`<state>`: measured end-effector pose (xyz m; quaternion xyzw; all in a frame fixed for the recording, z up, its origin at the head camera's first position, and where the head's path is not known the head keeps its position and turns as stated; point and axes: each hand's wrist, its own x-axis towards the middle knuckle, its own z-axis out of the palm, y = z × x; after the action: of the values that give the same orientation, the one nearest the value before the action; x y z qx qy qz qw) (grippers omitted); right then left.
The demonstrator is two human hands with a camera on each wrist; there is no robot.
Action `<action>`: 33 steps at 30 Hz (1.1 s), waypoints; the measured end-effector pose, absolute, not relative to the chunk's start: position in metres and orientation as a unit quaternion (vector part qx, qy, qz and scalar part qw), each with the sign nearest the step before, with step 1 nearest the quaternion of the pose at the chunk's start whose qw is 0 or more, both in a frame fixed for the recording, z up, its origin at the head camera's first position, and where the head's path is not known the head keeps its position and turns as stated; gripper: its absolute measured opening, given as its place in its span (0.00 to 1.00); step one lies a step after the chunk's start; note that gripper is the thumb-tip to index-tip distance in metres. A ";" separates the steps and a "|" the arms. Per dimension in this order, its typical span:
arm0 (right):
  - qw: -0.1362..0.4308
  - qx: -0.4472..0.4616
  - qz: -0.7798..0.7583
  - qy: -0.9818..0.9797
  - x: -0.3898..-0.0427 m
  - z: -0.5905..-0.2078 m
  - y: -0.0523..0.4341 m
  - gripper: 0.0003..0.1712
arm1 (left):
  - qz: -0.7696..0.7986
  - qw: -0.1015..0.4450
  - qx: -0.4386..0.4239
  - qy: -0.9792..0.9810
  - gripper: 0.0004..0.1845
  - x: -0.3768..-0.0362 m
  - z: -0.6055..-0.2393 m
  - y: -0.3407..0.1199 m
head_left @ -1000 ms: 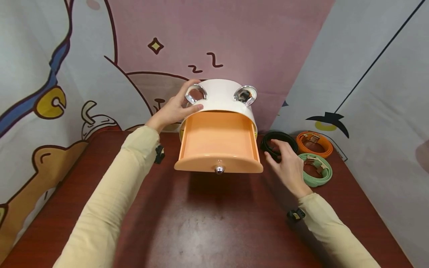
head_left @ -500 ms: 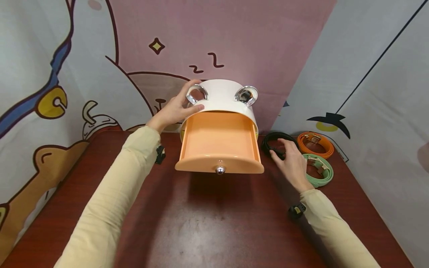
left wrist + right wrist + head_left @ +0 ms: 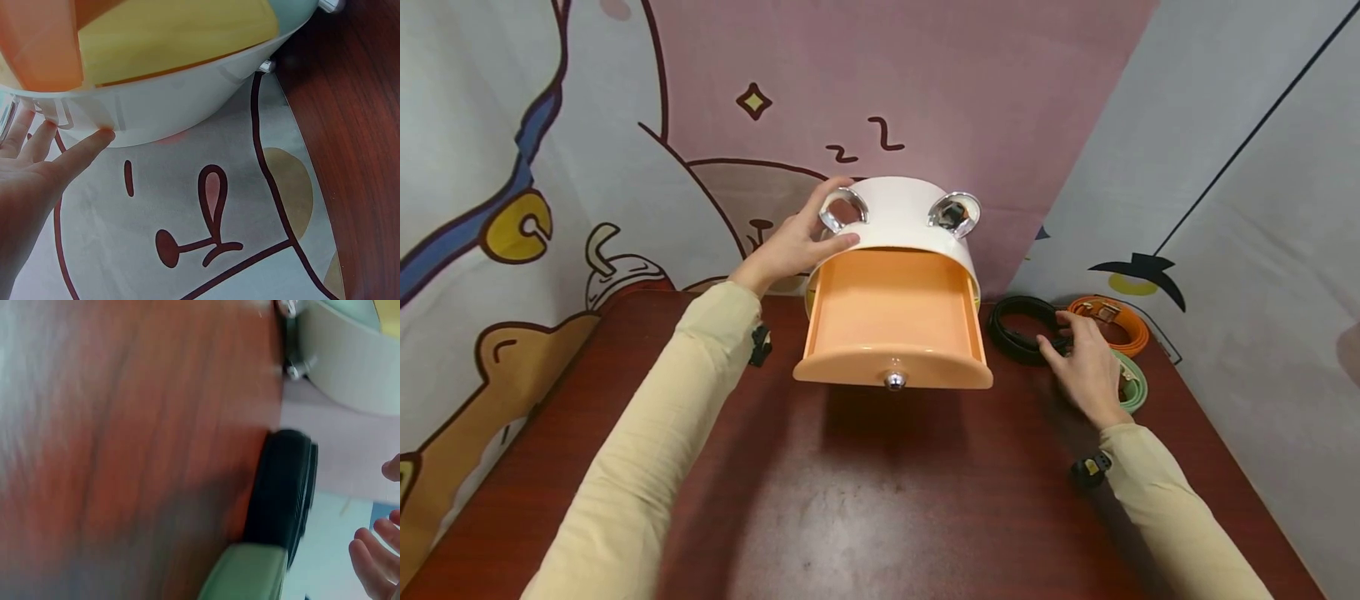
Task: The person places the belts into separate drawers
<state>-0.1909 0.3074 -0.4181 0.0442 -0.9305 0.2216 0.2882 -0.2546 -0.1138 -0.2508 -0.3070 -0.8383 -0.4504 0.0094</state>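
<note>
Here the left hand (image 3: 786, 246) is pressing flat, straight fingers on the white box (image 3: 898, 217) so it is not sliding, while the right hand (image 3: 1086, 367), fingers loose and gripping nothing, is touching the black belt (image 3: 1011, 329) lying right of the box's open orange drawer (image 3: 891, 321) on the desk (image 3: 880, 500).

Right hand (image 3: 1086, 371) covers most of green belt (image 3: 1133, 385) in head view; buckle mostly hidden. Whether fingertips touch black belt (image 3: 1018, 329) can't be told. Right wrist view is smeared w/ motion blur: surface (image 3: 125, 456) has no sharp grain, only fingertips show at the edge (lower right). Left wrist view cuts off the drawer box (image 3: 162, 106) at top.
</note>
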 end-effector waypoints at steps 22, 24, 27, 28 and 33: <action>0.240 -0.066 0.233 -0.940 -0.178 -0.413 0.388 0.33 | -0.454 -0.006 -0.300 -0.839 0.37 -0.254 -0.250 -0.114; 0.233 -0.072 0.239 -0.940 -0.176 -0.415 0.394 0.33 | -0.457 -0.011 -0.298 -0.838 0.37 -0.254 -0.249 -0.113; 0.219 -0.077 0.246 -0.941 -0.175 -0.418 0.401 0.34 | -0.456 -0.013 -0.295 -0.840 0.37 -0.253 -0.249 -0.114; 0.215 -0.078 0.246 -0.942 -0.174 -0.419 0.403 0.34 | -0.454 -0.012 -0.294 -0.841 0.37 -0.253 -0.249 -0.114; 0.187 -0.080 0.241 -0.949 -0.171 -0.425 0.411 0.35 | -0.449 -0.007 -0.299 -0.842 0.37 -0.254 -0.249 -0.114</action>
<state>-0.1708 0.4113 -0.4246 -0.0800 -0.9490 0.2409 0.1869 -0.2535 -0.1140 -0.2493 -0.2985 -0.8419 -0.4494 -0.0069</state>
